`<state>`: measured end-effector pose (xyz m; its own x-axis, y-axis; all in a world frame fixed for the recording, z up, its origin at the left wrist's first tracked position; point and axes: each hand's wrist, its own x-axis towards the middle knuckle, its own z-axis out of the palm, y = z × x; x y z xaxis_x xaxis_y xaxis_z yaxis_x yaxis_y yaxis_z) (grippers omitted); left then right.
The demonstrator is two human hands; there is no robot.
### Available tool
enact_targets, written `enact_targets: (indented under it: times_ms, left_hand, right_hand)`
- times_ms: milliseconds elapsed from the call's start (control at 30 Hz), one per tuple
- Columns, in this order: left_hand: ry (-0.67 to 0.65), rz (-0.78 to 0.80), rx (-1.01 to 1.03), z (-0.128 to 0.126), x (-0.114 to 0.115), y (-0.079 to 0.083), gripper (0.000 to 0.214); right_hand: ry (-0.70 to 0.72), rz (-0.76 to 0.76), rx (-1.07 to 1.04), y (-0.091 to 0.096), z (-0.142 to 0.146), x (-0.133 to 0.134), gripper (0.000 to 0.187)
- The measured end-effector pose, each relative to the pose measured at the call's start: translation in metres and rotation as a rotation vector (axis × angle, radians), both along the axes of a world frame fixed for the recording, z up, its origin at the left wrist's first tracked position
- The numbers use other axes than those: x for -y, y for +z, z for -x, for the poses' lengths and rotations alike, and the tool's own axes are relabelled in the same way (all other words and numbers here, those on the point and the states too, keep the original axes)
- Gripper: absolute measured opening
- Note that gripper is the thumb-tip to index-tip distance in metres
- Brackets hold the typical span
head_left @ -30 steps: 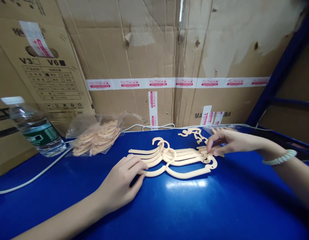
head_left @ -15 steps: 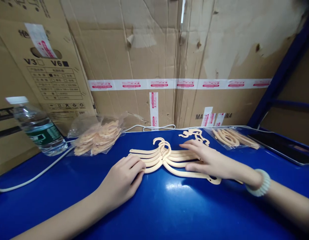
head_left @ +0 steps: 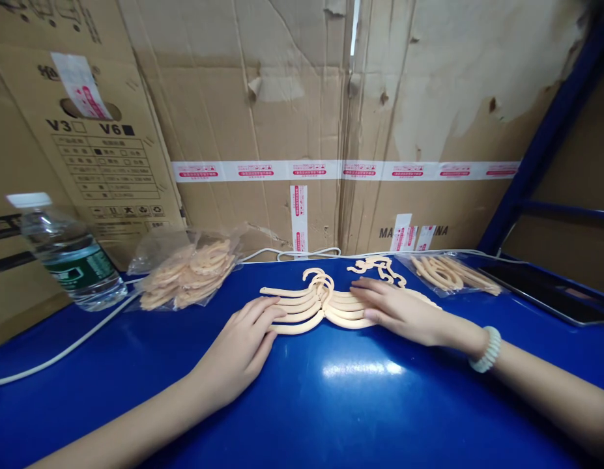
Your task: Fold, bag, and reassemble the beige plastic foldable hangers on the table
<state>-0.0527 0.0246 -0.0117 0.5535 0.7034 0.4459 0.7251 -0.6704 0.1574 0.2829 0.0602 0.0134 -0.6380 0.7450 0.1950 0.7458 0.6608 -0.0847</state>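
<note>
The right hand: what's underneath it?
Several cream hangers run out of sight under the right hand. A pale piece shows just behind it; whatever else lies beneath the palm is covered.

Smooth plastic-looking hangers, glossy tabletop, creased cardboard, clear plastic bottle

A clear bottle with a white cap and green label sits at the left of the blue surface. Behind it, upper left, is a cardboard box printed "V3" and "V6". Brown cardboard panels fill the upper middle, crossed by white-and-red tape. A white cable curves at the lower left. At the right edge lies a flat dark device, below a blue metal frame.
</note>
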Motion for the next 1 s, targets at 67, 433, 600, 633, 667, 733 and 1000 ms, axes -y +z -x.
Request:
enact_targets:
  times_ms: [67,433,600,633,667,733,1000]
  left_hand:
    - [0.007,0.014,-0.011,0.001,0.000,-0.001,0.033]
    - [0.059,0.080,-0.090,0.004,-0.004,-0.010,0.043]
    - [0.057,0.008,-0.061,0.007,-0.008,-0.020,0.046]
    - [0.058,0.005,-0.064,0.007,-0.008,-0.020,0.046]
    - [0.058,0.003,-0.065,0.008,-0.008,-0.020,0.046]
    - [0.056,-0.004,-0.064,0.008,-0.008,-0.020,0.046]
    - [0.055,-0.016,-0.044,0.009,-0.007,-0.021,0.050]
  right_hand:
    - [-0.087,-0.099,0.029,0.008,-0.016,-0.013,0.047]
    - [-0.212,0.012,0.282,0.027,-0.065,-0.073,0.062]
    - [-0.228,0.106,0.306,0.038,-0.030,-0.091,0.042]
    - [-0.232,0.113,0.299,0.039,-0.024,-0.094,0.040]
    - [-0.236,0.119,0.290,0.041,-0.019,-0.098,0.039]
    - [-0.250,0.132,0.268,0.042,-0.013,-0.105,0.040]
    - [-0.251,0.039,0.043,0.030,0.007,-0.066,0.042]
